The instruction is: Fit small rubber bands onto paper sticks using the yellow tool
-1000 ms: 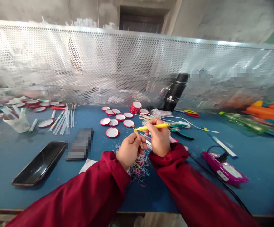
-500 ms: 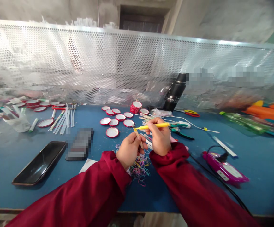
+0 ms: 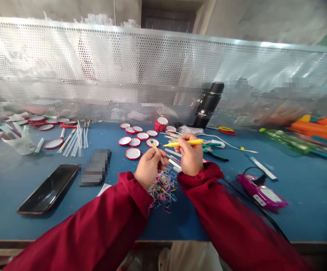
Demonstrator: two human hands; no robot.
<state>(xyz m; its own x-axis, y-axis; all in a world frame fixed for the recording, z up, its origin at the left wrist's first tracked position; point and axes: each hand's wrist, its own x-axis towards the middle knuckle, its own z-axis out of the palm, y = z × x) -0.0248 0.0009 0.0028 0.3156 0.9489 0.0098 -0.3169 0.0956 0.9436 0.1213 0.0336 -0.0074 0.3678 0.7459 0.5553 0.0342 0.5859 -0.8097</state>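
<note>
My left hand is closed around a thin pale stick that points up and away. My right hand pinches a yellow pen-like tool held level, its tip pointing left toward the stick. Both hands hover just above a heap of small coloured rubber bands on the blue table. Both arms wear dark red sleeves. More pale sticks lie under the hands.
Red-rimmed white lids lie beyond the hands, with a black flask against the perforated metal screen. A phone lies left, a purple device with black cable right, pliers nearby, sticks and a cup far left.
Both hands have shifted slightly up and away with the stick and the yellow tool. The camera has tipped a little, so the pile of rubber bands shows more.
</note>
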